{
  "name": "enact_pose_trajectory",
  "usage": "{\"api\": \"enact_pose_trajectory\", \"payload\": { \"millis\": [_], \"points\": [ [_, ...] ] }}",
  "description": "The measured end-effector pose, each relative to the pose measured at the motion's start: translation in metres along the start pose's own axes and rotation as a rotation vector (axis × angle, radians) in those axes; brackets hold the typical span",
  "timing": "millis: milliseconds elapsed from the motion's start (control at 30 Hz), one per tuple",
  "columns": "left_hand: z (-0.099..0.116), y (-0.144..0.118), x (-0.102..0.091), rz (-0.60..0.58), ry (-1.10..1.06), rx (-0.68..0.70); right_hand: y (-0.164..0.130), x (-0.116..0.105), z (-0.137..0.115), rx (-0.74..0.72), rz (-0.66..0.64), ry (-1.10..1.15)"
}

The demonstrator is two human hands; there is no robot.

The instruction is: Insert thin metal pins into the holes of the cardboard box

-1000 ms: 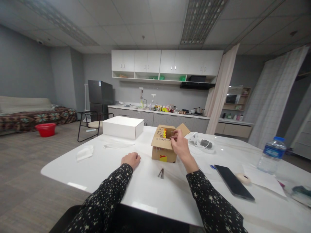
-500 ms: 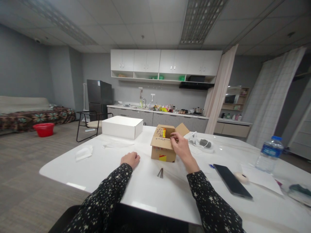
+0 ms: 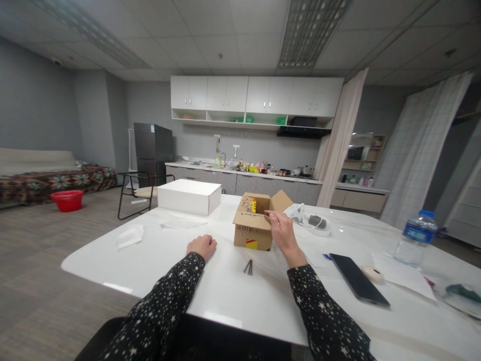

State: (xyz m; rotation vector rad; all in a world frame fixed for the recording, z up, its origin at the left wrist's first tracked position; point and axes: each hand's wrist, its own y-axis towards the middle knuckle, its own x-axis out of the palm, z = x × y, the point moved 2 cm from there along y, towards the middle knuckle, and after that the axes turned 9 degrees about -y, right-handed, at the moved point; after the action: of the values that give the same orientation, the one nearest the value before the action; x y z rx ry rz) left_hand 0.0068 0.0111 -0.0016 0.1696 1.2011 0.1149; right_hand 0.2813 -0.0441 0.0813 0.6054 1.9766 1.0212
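Note:
An open cardboard box with red and yellow print stands on the white table in front of me. Dark screw heads line its front flap, and thin shanks show beneath that flap. At the flap's right end, my right hand is closed in a pinch; whatever small thing sits between thumb and finger is too small to make out. My left hand rests on the table left of the box, its fingers curled in and seemingly holding nothing. A few loose screws lie on the table just before the box.
A white box stands behind my left hand, with a white tissue nearer the left edge. To the right are a white cabled device, a black phone, a round beige item, paper, and a water bottle.
My right hand has shifted slightly right and down at the flap's right end, its fingers still pinched. My left hand and the box stay where they were.

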Motion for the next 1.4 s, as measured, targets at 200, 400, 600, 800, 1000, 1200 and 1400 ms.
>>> {"api": "enact_pose_trajectory", "payload": {
  "millis": [200,400,600,800,1000,1200,1400],
  "points": [
    [-0.004,-0.002,-0.003,0.004,-0.007,-0.004,-0.003,0.003,-0.004,-0.039,-0.003,-0.003],
    [-0.007,-0.004,-0.005,0.004,-0.016,-0.011,-0.004,0.004,-0.007,-0.055,0.006,-0.008],
    [-0.004,-0.005,-0.006,-0.005,-0.013,-0.014,-0.004,0.005,-0.005,-0.072,0.007,-0.020],
    [-0.003,-0.005,-0.006,-0.009,-0.022,-0.009,-0.004,0.004,-0.004,-0.052,-0.027,-0.051],
    [-0.004,-0.003,-0.003,-0.002,-0.026,-0.003,-0.003,0.000,-0.006,-0.055,-0.028,-0.059],
    [-0.005,-0.002,-0.005,0.005,-0.028,-0.001,0.002,-0.012,-0.014,-0.098,0.050,-0.063],
    [-0.006,0.000,-0.003,0.003,-0.024,-0.007,-0.002,-0.028,-0.031,-0.228,0.128,-0.081]
  ]
}}
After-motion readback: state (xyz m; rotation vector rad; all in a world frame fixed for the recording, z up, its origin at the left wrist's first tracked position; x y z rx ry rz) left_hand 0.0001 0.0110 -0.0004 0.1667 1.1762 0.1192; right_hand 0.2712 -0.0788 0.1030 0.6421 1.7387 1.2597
